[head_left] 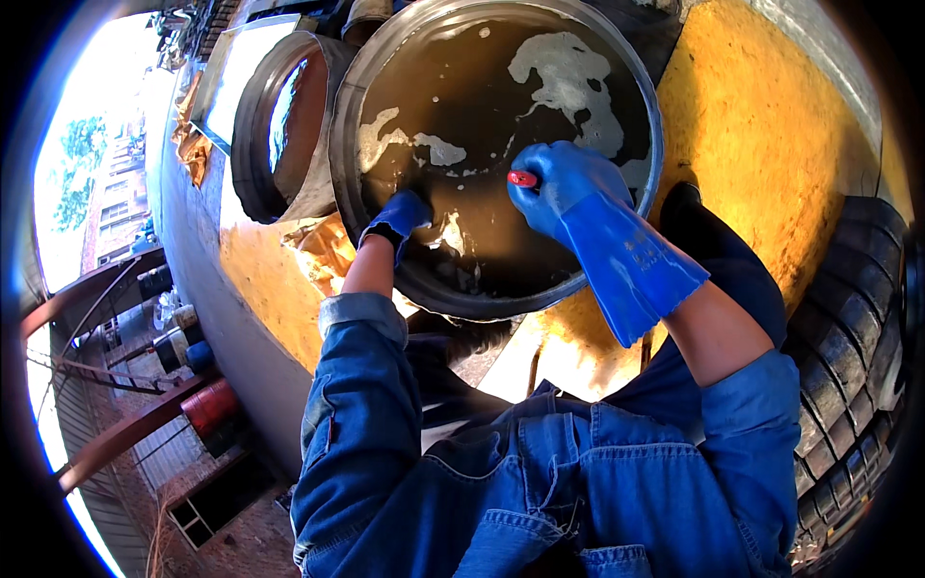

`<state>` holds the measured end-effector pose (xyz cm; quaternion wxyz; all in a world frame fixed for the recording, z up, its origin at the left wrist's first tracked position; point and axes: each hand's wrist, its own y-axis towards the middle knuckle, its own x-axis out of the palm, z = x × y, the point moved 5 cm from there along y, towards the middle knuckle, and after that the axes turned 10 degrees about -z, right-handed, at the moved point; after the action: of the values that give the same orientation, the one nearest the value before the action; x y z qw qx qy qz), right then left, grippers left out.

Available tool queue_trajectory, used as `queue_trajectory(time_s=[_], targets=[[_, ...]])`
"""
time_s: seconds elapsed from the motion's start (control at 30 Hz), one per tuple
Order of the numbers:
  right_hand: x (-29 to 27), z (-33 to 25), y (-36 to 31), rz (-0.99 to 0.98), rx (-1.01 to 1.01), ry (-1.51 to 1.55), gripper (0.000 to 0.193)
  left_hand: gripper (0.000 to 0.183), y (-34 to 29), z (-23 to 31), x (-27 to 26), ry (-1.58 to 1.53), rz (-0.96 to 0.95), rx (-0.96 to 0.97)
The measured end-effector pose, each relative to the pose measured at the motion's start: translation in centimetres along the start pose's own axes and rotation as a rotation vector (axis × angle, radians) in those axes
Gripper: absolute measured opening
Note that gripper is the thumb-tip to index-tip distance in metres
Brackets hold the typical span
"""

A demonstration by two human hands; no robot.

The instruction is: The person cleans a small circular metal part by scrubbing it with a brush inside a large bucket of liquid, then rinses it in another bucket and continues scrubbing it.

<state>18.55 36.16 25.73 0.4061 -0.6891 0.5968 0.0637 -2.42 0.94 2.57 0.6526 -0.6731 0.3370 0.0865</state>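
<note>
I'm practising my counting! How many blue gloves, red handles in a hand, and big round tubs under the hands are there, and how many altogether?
Blue gloves: 2
Red handle in a hand: 1
Big round tub under the hands: 1
Total: 4

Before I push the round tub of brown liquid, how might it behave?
The tub is probably heavy, given the broad pool of liquid inside. That liquid would likely slosh: pale foam patches appear to float freely on it. The tub itself looks stiff, judging by its even round outline.
</note>
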Motion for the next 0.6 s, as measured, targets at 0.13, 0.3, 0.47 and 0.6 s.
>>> queue_trajectory(time_s=[0.13, 0.3, 0.47, 0.6], targets=[[-1.2, 1.7, -0.2, 0.028, 0.045, -0.005, 0.023, 0.025, -7.0, 6.0, -2.2, 0.042, -0.073, 0.019], [-0.7, 0.5, -0.2, -0.073, 0.049, 0.007, 0.024, 0.039, -9.0, 2.6, 0.5, -0.322, 0.009, -0.094], [-0.9, 0.4, -0.2, -0.080, 0.034, -0.043, 0.024, 0.024, -9.9, 6.1, -1.2, 0.338, 0.041, 0.140], [-0.4, 0.8, 0.4, -0.093, 0.029, -0.061, 0.023, 0.027, -9.7, 6.5, -1.3, 0.117, -0.019, 0.134]])
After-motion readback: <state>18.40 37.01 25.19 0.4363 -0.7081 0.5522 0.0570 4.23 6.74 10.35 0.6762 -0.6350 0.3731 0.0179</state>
